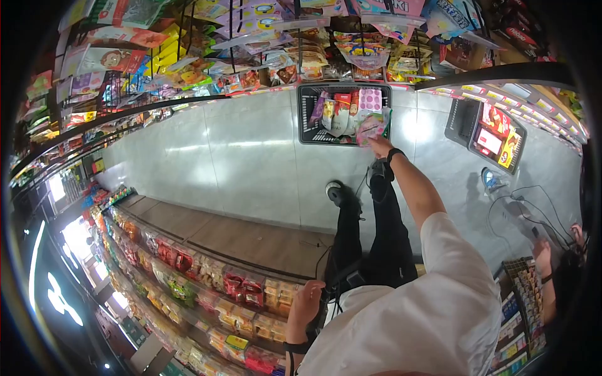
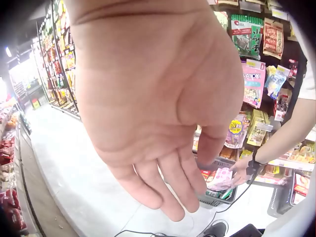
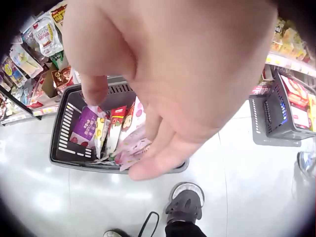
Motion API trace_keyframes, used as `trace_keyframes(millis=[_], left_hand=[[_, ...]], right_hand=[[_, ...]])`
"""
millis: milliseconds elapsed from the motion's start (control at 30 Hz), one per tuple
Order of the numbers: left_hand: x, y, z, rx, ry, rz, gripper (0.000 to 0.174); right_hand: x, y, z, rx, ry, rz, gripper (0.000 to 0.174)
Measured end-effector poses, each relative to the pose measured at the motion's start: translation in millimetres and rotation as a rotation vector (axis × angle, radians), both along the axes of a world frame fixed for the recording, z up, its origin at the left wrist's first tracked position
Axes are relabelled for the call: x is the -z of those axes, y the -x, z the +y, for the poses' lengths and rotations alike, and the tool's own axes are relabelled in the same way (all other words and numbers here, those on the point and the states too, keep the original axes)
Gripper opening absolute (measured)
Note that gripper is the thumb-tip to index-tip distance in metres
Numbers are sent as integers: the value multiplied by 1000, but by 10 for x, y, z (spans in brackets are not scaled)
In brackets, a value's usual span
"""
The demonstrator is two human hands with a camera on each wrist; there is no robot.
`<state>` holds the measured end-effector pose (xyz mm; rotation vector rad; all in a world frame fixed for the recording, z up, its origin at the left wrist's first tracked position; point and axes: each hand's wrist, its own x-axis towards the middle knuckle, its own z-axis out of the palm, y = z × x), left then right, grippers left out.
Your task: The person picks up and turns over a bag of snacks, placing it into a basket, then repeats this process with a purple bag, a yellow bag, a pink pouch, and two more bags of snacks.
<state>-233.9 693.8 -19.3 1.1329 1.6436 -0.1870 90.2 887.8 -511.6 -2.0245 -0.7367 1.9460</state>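
My right hand [image 1: 380,148] reaches down to the near right corner of a black shopping basket [image 1: 300,119]. Its fingers are curled at a clear and pink snack packet [image 1: 371,127], which overlaps the basket's near rim; part of the packet is hidden behind the fingers in the right wrist view. Inside the basket lie a purple bag [image 3: 85,126], a yellow packet [image 1: 328,113], a red and white packet [image 3: 116,123] and a pink dotted box [image 1: 370,99]. My left hand [image 1: 305,304] hangs beside the body, fingers loosely bent and holding nothing, palm in sight in its wrist view [image 2: 158,98].
Hanging snack bags [image 1: 251,37] fill the rack behind the basket. A second basket [image 1: 514,156] with red and yellow packs stands to the right. Shelves of packaged snacks [image 1: 207,276] run along the left. Cables [image 1: 533,200] trail at the right, near another person's hand [image 1: 542,255].
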Motion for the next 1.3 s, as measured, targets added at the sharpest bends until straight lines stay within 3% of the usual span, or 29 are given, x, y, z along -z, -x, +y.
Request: trace_keyframes(millis=[67,167,233,267,300,400,500,533,600,733,833,867,933,1000,1133,1200,1233,1300], left_hand=[[-8,1,-81,-48,-14,-23,19],[-26,70,-159,-7,-18,-9,20],[-100,70,-183,-4,-32,-6,20],[-154,53,-169,-27,-49,-16,21],[-202,44,-140,-48,-68,-28,21],[-359,73,-109,9,-128,-66,21],[-468,96,-96,87,-232,-131,20],[-475,140,-123,101,-255,-174,21],[-405,254,-200,120,-302,-261,21],[-412,531,-461,153,-416,-302,23],[-448,763,-825,88,-464,-300,25],[-403,884,-964,61,-460,-298,26],[-380,1086,-1198,-4,-413,-296,29],[-384,1230,-1458,-81,-307,-309,31],[479,1603,-1879,-131,-299,-291,45],[805,1728,-1952,-161,-255,-220,54],[874,1805,-1943,-147,-143,-188,79],[1297,1953,-2043,-117,23,-143,89]], right_hand=[[-77,7,-97,26,205,44,62],[-457,-46,-359,143,57,134,64],[-79,-91,-640,146,194,66,52],[108,-246,-840,-22,11,260,42],[-388,-189,-835,249,216,83,33],[-298,-420,-1218,169,234,44,37],[-690,-549,-1445,228,242,48,38],[-1070,-544,-1464,309,248,27,36],[-912,-601,-1650,482,232,116,33],[-1326,-438,-1923,513,82,18,33],[-1669,-366,-2186,229,189,77,41],[-1585,-364,-2307,188,183,132,42],[-1910,-206,-2430,134,209,131,43],[-2241,56,-2413,-178,217,61,49],[-3100,837,-2374,-694,101,136,68],[-3766,1263,-2258,-1015,80,6,87],[-3863,1381,-2211,-1104,43,-20,95],[-3896,1552,-2145,-1301,-123,-79,101]])
